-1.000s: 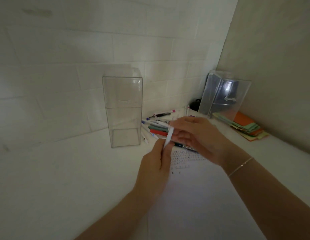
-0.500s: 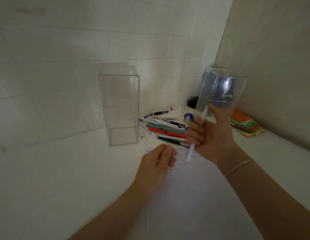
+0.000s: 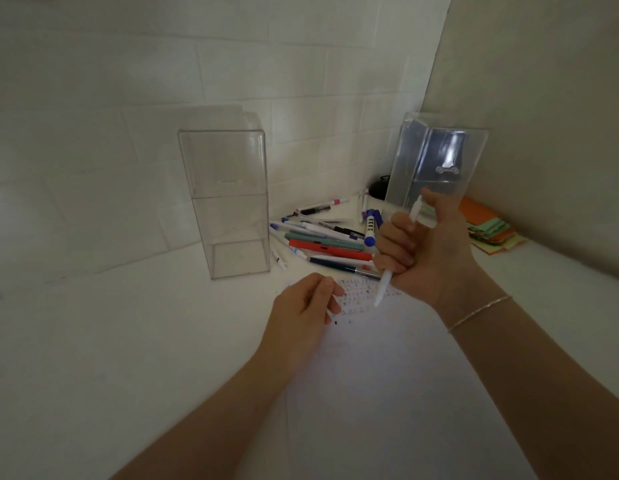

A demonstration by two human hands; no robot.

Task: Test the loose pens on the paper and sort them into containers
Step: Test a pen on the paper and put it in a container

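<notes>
1. While your right hand (image 3: 429, 258) is hovering above the top edge of the paper (image 3: 387, 375), its fingers are curling tight round a white pen (image 3: 387, 277), thumb up near the clicker end, tip pointing down twd the sheet but not touching it.
2. Your left hand (image 3: 301, 313) is resting on the paper's upper left corner w/ fingers loosely bent, gripping nothing that can be made out.
3. Small test marks (image 3: 356, 294) are showing in rows on the paper betw. your two hands.
4. Loose pens (image 3: 322, 240) are lying in a pile at the back of the white table (image 3: 110, 341), just behind the paper: a red one, a dark teal one, a grey-green one, a few white/blue ones, plus one w/ a pink end.
5. A tall clear container (image 3: 228, 192) is standing upright left of the pile, nothing visible inside.
6. A 2nd clear container (image 3: 436, 161) is standing in the corner, right of the pile, behind your right hand; contents can't be told thru the glare.
7. Coloured paper slips (image 3: 488, 230), orange/green/yellow, are lying in a stack by the right wall; a dark round object (image 3: 379, 188) is sitting beside the 2nd container.
</notes>
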